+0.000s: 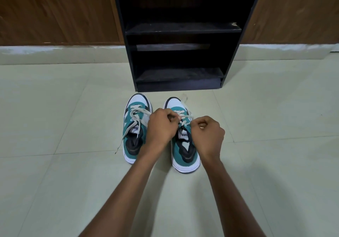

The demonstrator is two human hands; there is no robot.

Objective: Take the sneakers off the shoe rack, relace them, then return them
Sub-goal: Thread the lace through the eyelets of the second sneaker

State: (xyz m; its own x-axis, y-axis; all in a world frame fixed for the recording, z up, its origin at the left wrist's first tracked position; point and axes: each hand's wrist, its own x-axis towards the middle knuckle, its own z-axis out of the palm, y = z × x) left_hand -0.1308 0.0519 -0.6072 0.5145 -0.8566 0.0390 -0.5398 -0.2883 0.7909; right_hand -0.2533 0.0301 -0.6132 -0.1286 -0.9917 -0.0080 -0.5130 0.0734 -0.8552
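A single wide-angle view is given from a head-worn camera, directed forward and steeply downward. The tiled floor point(55, 108) fills most of the frame and is seen from close above, with both forearms entering from the bottom edge. The black shoe rack point(183, 29) is faced head-on at the top centre, its verticals splayed outward by lens distortion.

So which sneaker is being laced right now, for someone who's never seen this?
Find the black shoe rack against the wooden wall; two teal-and-white sneakers sit on the floor before it. It is the right-hand sneaker, with the left hand and right hand over its laces; its neighbour's laces trail loose.
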